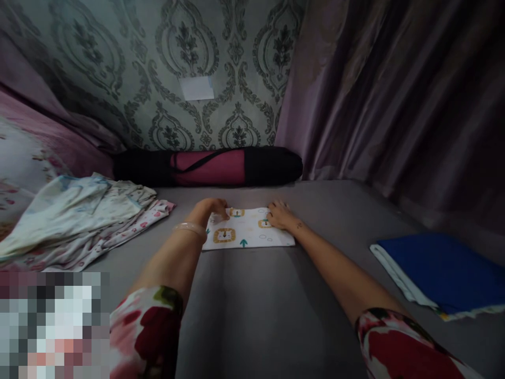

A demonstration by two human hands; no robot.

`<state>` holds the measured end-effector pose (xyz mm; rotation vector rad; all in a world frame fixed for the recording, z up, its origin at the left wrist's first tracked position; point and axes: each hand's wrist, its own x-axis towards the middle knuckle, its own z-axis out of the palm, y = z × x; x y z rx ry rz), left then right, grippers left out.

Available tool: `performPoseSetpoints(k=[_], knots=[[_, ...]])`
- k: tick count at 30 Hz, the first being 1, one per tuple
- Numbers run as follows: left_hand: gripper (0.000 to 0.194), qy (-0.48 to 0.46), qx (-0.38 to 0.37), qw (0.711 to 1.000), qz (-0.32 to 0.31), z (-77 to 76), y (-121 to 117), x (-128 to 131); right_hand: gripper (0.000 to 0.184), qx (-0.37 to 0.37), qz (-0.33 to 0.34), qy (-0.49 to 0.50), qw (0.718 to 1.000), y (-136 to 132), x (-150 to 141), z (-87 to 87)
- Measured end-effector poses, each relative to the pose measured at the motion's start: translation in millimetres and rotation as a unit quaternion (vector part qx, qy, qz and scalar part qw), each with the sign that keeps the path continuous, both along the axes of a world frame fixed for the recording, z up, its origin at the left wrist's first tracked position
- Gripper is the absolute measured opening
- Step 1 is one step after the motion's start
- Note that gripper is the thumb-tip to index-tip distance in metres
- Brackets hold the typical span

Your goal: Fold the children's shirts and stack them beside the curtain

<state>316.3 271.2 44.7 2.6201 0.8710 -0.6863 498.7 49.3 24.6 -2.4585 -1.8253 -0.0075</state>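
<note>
A folded white cloth [246,237] printed with lion faces, green leaf shapes and rings lies flat on the grey sheet in front of me. At its far left corner my left hand [214,207] is bent, the thumb on the cloth and the fingers curled at the edge, partly out of sight. My right hand [280,215] rests on the far right corner, palm down, its fingers slightly spread over the fabric. The near edge of the cloth runs straight and free between my forearms.
Crumpled pale cloths [79,210] are heaped at the left. A folded blue cloth [442,268] with a white layer lies at the right. Against the patterned wall [236,63] sits a long black and maroon bag [213,167]. Purple curtains [335,105] hang at the right.
</note>
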Motion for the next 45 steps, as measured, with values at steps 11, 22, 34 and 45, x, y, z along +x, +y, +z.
performPoseSetpoints(k=[11,22,34,45], knots=[[0.052,-0.096,0.076,0.989,0.085,3.6,-45.8,-18.1,0.033,-0.015,-0.025,0.051,0.998,13.4,9.0,13.7],[0.029,-0.199,0.146,0.968,0.053,66.2,-88.4,-57.4,0.025,0.01,0.036,0.102,0.994,-32.0,14.0,71.2],[0.034,-0.363,0.284,0.887,-0.006,71.9,-138.6,-109.2,0.032,0.165,0.065,-0.006,0.984,-104.1,-13.2,85.9],[0.058,-0.246,0.137,0.956,-0.087,-15.5,-194.5,-162.2,0.043,0.053,0.163,0.054,0.984,-174.8,-39.0,5.2]])
